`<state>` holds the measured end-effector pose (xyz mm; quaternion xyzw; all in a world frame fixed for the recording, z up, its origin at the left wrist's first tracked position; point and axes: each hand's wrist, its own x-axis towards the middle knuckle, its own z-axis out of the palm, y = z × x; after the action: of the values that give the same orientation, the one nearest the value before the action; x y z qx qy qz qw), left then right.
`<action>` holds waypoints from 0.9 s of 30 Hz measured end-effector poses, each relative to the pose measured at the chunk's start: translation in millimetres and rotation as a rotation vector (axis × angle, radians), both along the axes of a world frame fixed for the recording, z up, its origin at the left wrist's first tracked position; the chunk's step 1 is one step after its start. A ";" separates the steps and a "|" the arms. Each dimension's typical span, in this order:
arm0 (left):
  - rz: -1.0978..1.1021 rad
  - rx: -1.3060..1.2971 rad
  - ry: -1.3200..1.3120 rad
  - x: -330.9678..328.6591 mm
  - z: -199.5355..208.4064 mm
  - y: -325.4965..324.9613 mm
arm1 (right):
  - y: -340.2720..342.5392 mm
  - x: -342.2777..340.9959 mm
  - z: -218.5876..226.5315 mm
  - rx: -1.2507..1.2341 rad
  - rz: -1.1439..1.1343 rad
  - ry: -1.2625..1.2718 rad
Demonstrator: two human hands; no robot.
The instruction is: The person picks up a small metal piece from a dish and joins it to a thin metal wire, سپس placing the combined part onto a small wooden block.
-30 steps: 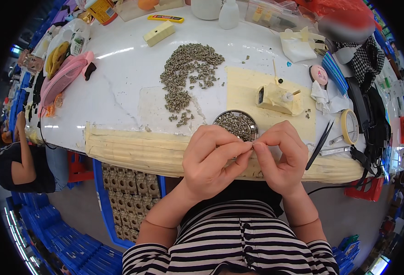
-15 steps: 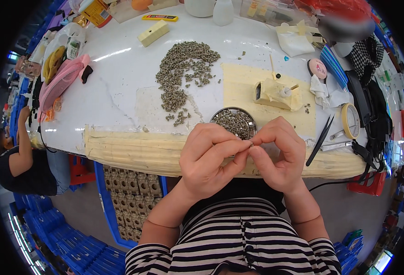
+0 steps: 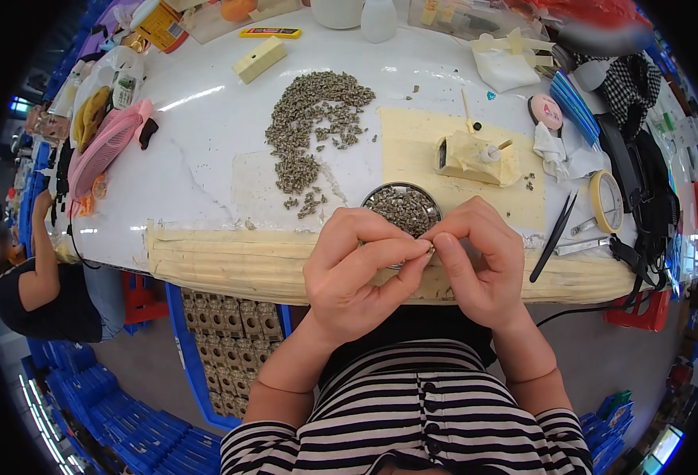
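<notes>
My left hand [image 3: 361,273] and my right hand [image 3: 483,265] meet fingertip to fingertip over the table's padded front edge. Between them they pinch one small metal part [image 3: 430,248], mostly covered by the fingers. Just beyond my fingers stands a round metal dish [image 3: 367,196], filled with many small metal parts [image 3: 400,207]. Farther left on the table lies a large loose pile of similar grey metal parts [image 3: 293,119]. A taped block [image 3: 476,158] with a small white nozzle-like piece on top stands behind the dish to the right.
Black tweezers [image 3: 553,237] and a roll of tape [image 3: 605,202] lie to the right. A blue crate [image 3: 181,348] of metal pieces sits below the table at left. A co-worker [image 3: 48,293] sits at far left. A pink mesh pouch [image 3: 108,150] lies on the table's left.
My hands stay together on the small metal part, with only slight finger movement. The whole view has shifted slightly.
</notes>
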<state>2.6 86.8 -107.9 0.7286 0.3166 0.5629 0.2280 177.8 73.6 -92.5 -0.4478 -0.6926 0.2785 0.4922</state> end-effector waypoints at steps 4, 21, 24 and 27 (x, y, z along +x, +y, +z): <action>0.039 -0.018 -0.015 2.6 1.6 -0.1 | -1.3 2.6 2.1 0.002 0.002 0.036; 0.055 -0.074 -0.036 -0.2 -0.1 -0.9 | -3.1 2.3 1.8 0.103 -0.042 -0.040; 0.047 -0.049 -0.016 -0.6 1.5 0.4 | -1.8 1.6 0.3 0.018 -0.002 0.001; 0.064 -0.035 -0.013 0.4 0.6 0.1 | -2.1 3.4 0.0 0.010 -0.005 0.006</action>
<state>3.0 86.9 -107.3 0.7105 0.3479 0.5690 0.2245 181.2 71.6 -92.5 -0.4461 -0.6915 0.2752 0.4971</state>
